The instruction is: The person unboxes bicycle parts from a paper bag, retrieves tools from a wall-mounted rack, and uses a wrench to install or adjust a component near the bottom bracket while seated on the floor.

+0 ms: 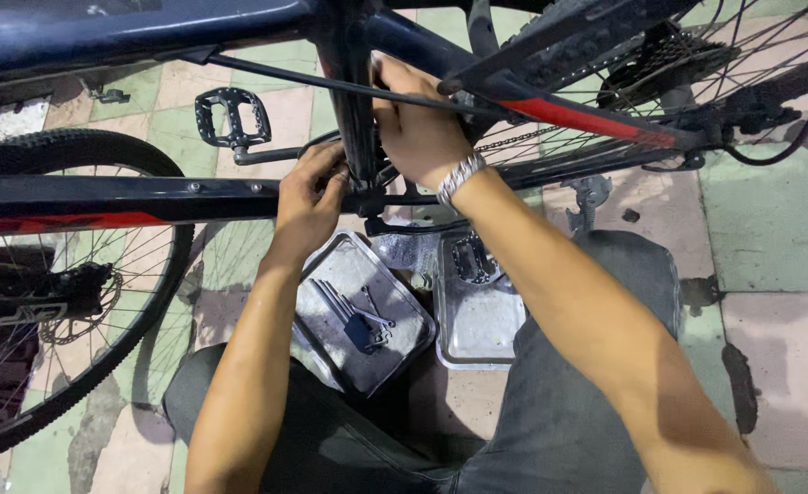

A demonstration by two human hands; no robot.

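A dark blue and red bicycle frame (129, 197) stands upside down in front of me. My left hand (308, 197) presses against the crank area where the frame tubes meet, fingers curled; whether it holds something is hidden. My right hand (418, 128), with a metal wristband, grips around the same joint from the other side, next to the chain (523, 137). A black pedal (232, 117) on its crank arm sticks out just left of my hands.
Two shallow metal trays lie on the tiled floor between my knees: the left tray (331, 265) holds hex keys with a blue holder, the right tray (477, 338) a small part. The front wheel (75, 151) is at left, the rear wheel with sprockets (660, 55) at upper right.
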